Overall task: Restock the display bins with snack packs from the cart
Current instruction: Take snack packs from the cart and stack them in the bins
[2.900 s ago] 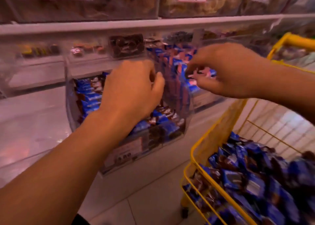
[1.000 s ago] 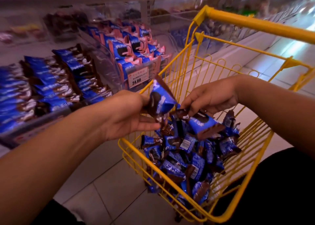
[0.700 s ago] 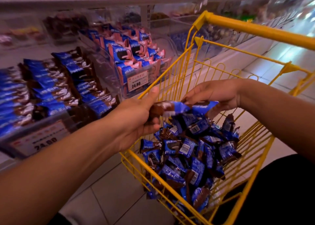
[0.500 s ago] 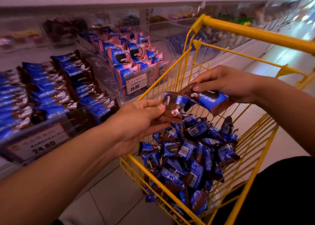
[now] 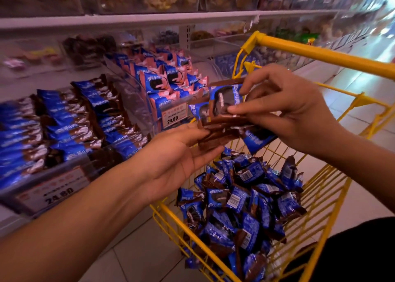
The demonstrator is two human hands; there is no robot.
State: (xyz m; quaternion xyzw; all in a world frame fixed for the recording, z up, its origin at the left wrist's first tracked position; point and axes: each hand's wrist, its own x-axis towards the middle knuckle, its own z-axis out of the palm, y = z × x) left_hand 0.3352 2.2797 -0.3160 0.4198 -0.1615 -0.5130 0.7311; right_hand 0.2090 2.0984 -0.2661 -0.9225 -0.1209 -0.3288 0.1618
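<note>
Above the yellow cart, I held a small stack of snack packs between my two hands. My left hand lay palm up with the fingers nearly straight, so the packs could rest on it like on a little tray. My right hand pinched the top packs with thumb and fingers. I think I held them that way to line them up flat, because a neat stack slides into a bin more easily than loose packs.

Down in the cart basket lay a big heap of loose packs, blue and brown, all jumbled and facing every way. Lots of them were left, so I judged the job was far from done.

To my left was the clear display bin with a price label on its front. It held rows of the same blue and brown packs, leaning one on another. It looked quite full, but I could not tell how much room was left at the back.

Just beside it, nearer the cart, stood another clear bin with blue and pink packs, standing upright in rows. Those looked like a different kind, so I thought my stack belonged in the left bin.

Higher up, a shelf held more bins, too blurry to tell what was inside.
</note>
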